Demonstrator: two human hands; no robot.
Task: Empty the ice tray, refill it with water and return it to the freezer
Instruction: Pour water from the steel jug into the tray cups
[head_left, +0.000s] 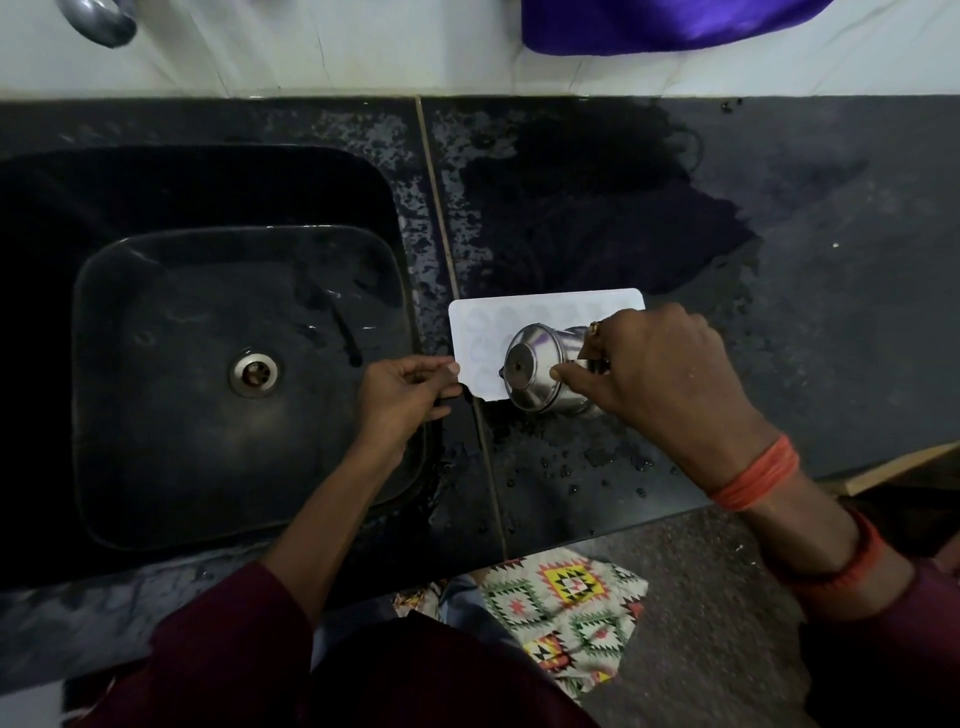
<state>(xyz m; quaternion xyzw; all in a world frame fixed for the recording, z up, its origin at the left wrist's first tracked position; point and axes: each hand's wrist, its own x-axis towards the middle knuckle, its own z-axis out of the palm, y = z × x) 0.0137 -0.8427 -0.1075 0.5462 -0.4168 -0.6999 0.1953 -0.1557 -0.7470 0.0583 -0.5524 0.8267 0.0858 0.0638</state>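
My left grip (410, 389) pinches the white ice tray (524, 312) on the wet black bench (831, 312) beside the square sink (171, 426); my right grip (654, 374) curls round a shiny steel cup (535, 369) tilted over it.

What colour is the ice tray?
White, in the head view: left hand pinches the ice tray, right hand holds a steel cup over it.

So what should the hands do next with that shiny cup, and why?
Probably the right hand should tip the steel cup a little further, slowly, to pour into the white ice tray. The cup leans over the tray, which lies flat on the counter, and the left hand pinches its edge to steady it.
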